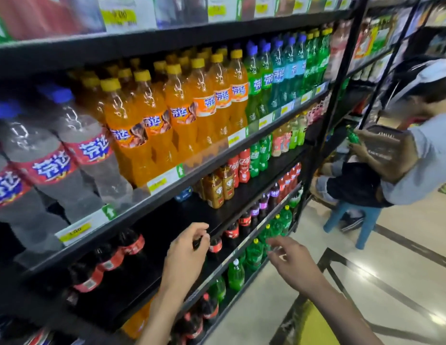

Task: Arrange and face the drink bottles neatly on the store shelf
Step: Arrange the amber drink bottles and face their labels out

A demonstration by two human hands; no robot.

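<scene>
The store shelf (pixel 167 220) carries a ragged cola row on its lower tier. My left hand (pixel 187 255) pinches the top of one cola bottle (pixel 215 245); my right hand (pixel 291 263) hovers beside it, fingers loose. Facing seems underway; next I'd turn its label forward.

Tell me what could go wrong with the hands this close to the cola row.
1. The left hand reaches among close-packed cola bottles; a nudge could topple neighbours.
2. The right hand hovers open beside green bottles at the shelf's front edge; a brush might knock one off.
3. A seated person is nearby in the aisle; a fallen bottle could roll there.
</scene>
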